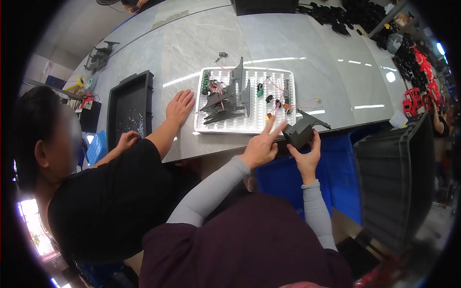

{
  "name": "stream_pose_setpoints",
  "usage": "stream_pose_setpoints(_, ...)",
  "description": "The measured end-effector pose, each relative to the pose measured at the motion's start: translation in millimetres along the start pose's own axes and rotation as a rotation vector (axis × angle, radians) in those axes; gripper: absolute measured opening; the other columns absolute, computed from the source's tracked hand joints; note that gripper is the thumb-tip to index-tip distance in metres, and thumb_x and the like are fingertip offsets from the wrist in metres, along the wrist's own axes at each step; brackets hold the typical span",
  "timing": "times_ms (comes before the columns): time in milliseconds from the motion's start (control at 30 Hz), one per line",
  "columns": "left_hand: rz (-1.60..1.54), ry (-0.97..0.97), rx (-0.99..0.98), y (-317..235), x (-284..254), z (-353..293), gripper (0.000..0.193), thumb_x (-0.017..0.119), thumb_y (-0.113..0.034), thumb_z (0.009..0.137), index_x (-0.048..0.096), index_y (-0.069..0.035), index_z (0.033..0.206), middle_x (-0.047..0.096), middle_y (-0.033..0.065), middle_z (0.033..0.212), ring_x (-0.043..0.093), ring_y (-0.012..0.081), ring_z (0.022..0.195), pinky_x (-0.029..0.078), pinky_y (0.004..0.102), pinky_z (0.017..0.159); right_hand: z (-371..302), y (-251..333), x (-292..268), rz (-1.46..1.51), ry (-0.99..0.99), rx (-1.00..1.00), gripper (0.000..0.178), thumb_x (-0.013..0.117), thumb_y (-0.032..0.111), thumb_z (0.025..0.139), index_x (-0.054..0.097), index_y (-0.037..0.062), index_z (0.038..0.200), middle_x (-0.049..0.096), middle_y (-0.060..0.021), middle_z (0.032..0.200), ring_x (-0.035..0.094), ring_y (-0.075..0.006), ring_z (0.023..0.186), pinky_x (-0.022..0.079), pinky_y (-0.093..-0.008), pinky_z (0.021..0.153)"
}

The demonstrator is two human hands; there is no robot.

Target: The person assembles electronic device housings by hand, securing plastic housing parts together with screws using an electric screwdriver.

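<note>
My right hand grips a dark grey plastic housing with a long arm-like bracket, held tilted above the table's front edge. Beside it is my left hand, index and middle fingers stretched out, their tips near the housing's left side. Whether they touch it I cannot tell. Just beyond lies a white studded tray. Its left half carries a pile of dark grey plastic brackets with red wires among them. On its right half are a green part, small black pieces and thin wires.
At my left a person's hand rests flat on the table; their other hand reaches into a black tray of small screw-like pieces. A blue bin and a tall grey bin stand below the table edge at right.
</note>
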State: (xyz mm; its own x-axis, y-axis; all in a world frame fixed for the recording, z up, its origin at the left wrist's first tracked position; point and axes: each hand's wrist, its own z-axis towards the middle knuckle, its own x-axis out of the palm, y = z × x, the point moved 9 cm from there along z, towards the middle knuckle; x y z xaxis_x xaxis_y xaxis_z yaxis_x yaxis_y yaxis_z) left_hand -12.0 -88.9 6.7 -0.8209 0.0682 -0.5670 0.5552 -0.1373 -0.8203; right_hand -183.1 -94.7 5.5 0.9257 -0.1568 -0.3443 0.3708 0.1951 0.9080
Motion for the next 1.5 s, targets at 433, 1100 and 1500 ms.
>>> stream_pose_setpoints(433,-0.044,0.16,-0.01,-10.6,8.8,-10.9,0.077,0.049,-0.001,0.07,0.025,-0.028,0.138,0.035,0.026,0.132,0.057,0.0426,0.088,0.048,0.0442,0.078,-5.3,-3.0,-3.9,-0.068,-0.029,0.027,0.082,0.082,0.019,0.054,0.042,-0.002,0.123,0.053,-0.0164,0.114,0.054,-0.024,0.102,0.043,-0.0325,0.087)
stream_pose_setpoints(1100,-0.08,0.149,-0.028,-8.5,11.4,-18.8,0.077,0.052,-0.003,0.071,0.024,-0.028,0.138,0.038,0.0254,0.13,0.056,0.0414,0.092,0.047,0.0427,0.08,-11.4,-3.8,-4.7,-0.081,-0.026,0.029,0.082,0.082,0.021,0.054,0.042,-0.0019,0.122,0.054,-0.0165,0.113,0.054,-0.0257,0.101,0.043,-0.0323,0.086)
stream_pose_setpoints(1500,-0.131,0.122,-0.133,7.0,10.4,-29.4,0.079,0.054,-0.005,0.072,0.014,-0.008,0.14,0.04,0.025,0.129,0.048,0.0418,0.106,0.041,0.0437,0.087,31.6,8.9,8.3,0.33,-0.031,0.006,0.072,0.079,0.009,0.063,0.039,-0.0054,0.121,0.053,-0.0115,0.11,0.054,-0.0182,0.099,0.045,-0.0292,0.083)
